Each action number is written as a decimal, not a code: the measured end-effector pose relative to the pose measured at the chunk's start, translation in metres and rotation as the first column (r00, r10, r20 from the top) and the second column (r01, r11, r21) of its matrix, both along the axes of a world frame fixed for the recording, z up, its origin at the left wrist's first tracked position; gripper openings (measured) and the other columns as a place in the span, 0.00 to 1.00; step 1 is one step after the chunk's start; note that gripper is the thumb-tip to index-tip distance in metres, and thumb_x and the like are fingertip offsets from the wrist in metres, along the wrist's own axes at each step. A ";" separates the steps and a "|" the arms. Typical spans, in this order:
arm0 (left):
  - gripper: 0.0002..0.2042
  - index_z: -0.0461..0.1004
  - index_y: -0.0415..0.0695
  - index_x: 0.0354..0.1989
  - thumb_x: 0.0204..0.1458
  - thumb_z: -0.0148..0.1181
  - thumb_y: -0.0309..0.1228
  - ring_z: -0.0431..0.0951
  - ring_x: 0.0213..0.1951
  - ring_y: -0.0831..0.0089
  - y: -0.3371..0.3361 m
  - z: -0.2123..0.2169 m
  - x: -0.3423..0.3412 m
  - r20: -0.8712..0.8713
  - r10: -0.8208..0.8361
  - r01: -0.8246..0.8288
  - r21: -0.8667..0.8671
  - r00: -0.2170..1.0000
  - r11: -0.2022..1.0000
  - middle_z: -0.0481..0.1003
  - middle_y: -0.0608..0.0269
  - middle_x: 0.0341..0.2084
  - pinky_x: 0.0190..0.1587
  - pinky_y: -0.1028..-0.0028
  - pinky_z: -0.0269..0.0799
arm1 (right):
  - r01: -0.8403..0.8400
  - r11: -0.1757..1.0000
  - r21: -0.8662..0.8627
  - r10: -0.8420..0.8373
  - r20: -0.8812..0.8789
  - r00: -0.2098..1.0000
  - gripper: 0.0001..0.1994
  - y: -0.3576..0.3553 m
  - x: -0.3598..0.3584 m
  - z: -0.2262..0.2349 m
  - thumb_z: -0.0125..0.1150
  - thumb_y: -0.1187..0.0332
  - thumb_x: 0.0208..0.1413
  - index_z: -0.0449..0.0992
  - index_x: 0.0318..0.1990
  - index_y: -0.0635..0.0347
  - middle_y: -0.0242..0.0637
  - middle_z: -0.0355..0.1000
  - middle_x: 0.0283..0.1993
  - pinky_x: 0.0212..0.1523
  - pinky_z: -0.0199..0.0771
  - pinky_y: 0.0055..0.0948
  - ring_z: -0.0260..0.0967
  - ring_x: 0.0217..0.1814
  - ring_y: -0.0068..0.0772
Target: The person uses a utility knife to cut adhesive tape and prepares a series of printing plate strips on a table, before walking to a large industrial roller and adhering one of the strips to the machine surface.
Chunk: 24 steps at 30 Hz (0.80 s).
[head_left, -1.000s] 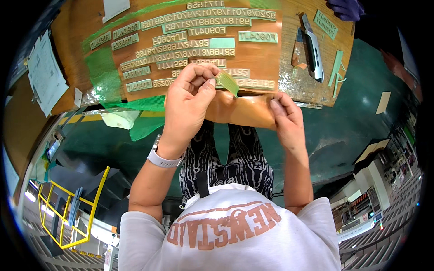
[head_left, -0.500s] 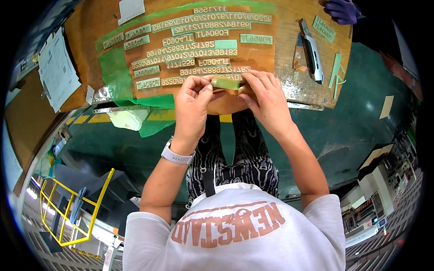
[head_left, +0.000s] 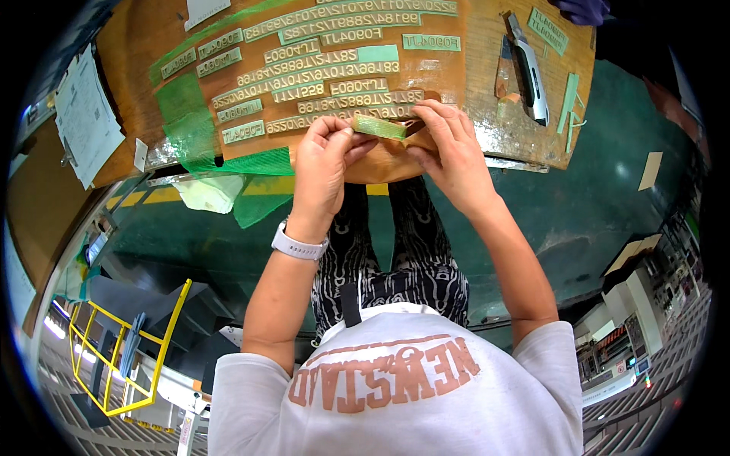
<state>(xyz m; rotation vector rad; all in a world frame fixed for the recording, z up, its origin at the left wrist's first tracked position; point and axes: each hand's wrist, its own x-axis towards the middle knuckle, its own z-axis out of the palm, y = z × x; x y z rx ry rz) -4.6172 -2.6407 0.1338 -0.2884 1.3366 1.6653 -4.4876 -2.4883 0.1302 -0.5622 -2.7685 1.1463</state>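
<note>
Between the thumb and fingers of my left hand is the left end of a small translucent green strip, tilted down to the right. My right hand is closed close to the strip's right end, thumb and forefinger curled together. Something thin and brown shows at its fingertips; whether it is part of the strip or of the sheet below, I cannot tell. Both hands are over the near edge of a brown sheet, on which several pale green strips with raised mirrored characters are stuck in rows.
On the wooden table, a utility knife lies to the right, beside loose green strips. Papers on a clipboard are at the left. Green mesh hangs over the near edge. A purple-gloved hand is at the far right.
The green strip has turned in my fingers, so more of its face shows and its right end dips. Both hands have shifted slightly; the table sits higher in view.
</note>
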 end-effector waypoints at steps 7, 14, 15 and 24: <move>0.14 0.64 0.40 0.45 0.53 0.61 0.27 0.74 0.47 0.68 0.014 0.001 0.025 -0.475 -0.325 0.257 -0.203 0.818 0.945 0.71 0.56 0.41 0.53 0.70 0.71 | 0.015 1.000 -0.019 -0.015 -0.014 1.000 0.28 0.002 0.001 0.002 0.66 0.72 0.43 0.65 0.54 0.63 0.44 0.64 0.55 0.58 0.62 0.41 0.61 0.58 0.48; 0.10 0.73 0.38 0.37 0.46 0.65 0.25 0.75 0.33 0.66 0.031 -0.009 0.033 -0.697 -0.442 0.199 -0.405 0.564 0.892 0.71 0.58 0.37 0.35 0.71 0.73 | 0.047 0.997 -0.059 -0.048 -0.009 0.999 0.27 0.003 0.003 0.005 0.67 0.74 0.41 0.65 0.52 0.64 0.45 0.64 0.54 0.58 0.63 0.41 0.60 0.58 0.50; 0.09 0.73 0.38 0.36 0.47 0.64 0.25 0.76 0.32 0.65 0.033 -0.009 0.034 -0.711 -0.461 0.183 -0.435 0.531 0.881 0.71 0.58 0.37 0.35 0.71 0.73 | 0.064 0.996 -0.064 -0.064 -0.012 0.998 0.27 0.003 0.004 0.005 0.67 0.74 0.41 0.65 0.52 0.64 0.45 0.64 0.54 0.58 0.63 0.41 0.60 0.58 0.50; 0.04 0.77 0.40 0.32 0.47 0.61 0.24 0.75 0.37 0.61 0.036 -0.015 0.041 -0.751 -0.485 0.138 -0.477 0.448 0.868 0.74 0.60 0.33 0.38 0.67 0.72 | 0.089 0.991 -0.104 -0.091 -0.014 0.996 0.26 0.002 0.006 0.001 0.67 0.75 0.41 0.66 0.50 0.63 0.45 0.67 0.50 0.54 0.66 0.40 0.62 0.55 0.49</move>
